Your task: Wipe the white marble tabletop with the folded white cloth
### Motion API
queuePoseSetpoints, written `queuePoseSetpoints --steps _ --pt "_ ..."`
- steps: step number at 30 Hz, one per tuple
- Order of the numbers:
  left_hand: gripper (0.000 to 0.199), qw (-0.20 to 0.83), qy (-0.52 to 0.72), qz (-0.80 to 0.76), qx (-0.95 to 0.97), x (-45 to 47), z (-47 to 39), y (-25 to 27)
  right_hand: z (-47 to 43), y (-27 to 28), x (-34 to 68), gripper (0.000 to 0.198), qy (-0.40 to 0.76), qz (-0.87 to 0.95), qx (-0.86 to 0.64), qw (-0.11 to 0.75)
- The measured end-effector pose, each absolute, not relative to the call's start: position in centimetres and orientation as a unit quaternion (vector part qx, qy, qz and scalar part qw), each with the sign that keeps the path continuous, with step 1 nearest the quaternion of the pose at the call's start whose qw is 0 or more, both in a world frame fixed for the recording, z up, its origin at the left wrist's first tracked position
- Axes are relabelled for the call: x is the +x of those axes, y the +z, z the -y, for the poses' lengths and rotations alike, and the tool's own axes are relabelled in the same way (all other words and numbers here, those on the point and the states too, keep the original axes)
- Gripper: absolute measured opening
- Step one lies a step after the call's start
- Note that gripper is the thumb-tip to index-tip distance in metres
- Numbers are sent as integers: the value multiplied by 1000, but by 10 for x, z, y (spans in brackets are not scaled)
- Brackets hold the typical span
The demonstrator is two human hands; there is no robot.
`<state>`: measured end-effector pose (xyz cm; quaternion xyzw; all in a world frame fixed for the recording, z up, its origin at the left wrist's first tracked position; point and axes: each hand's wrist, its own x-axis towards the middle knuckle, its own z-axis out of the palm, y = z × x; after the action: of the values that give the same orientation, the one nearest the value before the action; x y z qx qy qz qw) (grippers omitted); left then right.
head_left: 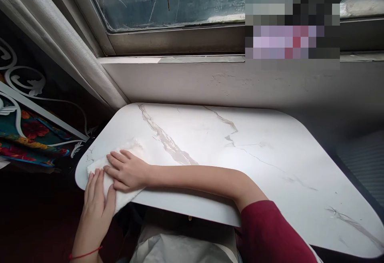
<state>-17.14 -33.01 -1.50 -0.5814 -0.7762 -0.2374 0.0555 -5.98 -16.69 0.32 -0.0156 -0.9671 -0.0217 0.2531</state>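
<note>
A white fluffy cloth (123, 201) lies spread over the left end of a white marble-patterned table (192, 135), with one corner hanging past the front edge. My right hand (127, 171) rests palm down on the cloth, fingers spread, its arm reaching across the table from the right. Beside it, my left hand (97, 201) touches the cloth's left side with fingers stretched out and thumb apart. A red string bracelet (85, 253) circles the left wrist. The cloth beneath both palms is hidden.
Behind the table are a wall (186, 81) and a window (180, 3). A pale curtain (57, 35) hangs at the left, near a white scrolled metal frame (45, 109) and floral fabric (33, 135). The upper right is pixelated.
</note>
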Motion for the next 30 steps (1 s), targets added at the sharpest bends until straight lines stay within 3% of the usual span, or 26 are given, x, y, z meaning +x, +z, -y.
queuePoseSetpoints --steps 17,23,30 --pt "82 97 -230 704 -665 -199 259 -11 140 5 -63 46 -35 954 -135 267" --pt "74 119 -170 641 -739 -254 209 -13 127 6 -84 45 -5 936 -218 275" --pt "61 47 -149 633 -759 -306 116 4 83 8 -131 48 29 903 -324 280"
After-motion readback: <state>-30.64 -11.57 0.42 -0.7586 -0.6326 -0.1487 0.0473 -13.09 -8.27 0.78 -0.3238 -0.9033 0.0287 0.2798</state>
